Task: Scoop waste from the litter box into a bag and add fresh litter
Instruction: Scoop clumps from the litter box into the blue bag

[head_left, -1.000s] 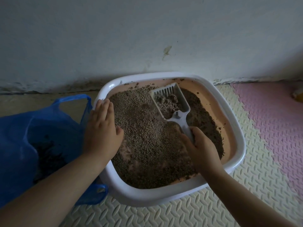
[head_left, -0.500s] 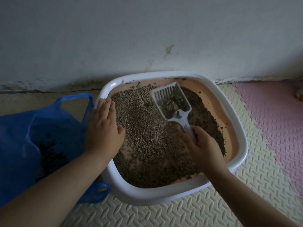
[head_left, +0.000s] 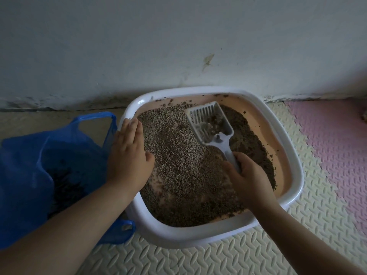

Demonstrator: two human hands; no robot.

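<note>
**Scoop held over the litter, bag waiting at the left**

The right hand (head_left: 249,176) has its fingers curled round the handle of the white slotted scoop (head_left: 210,124), whose head lies ahead of the hand above the litter (head_left: 178,161), holding a few dark clumps. The left hand (head_left: 129,155) rests flat, fingers straight, on the left rim of the litter box (head_left: 296,175). Just beside that hand, touching the box, sits the open blue bag (head_left: 39,165), dark waste inside, on the foam floor mat (head_left: 198,259).
</note>
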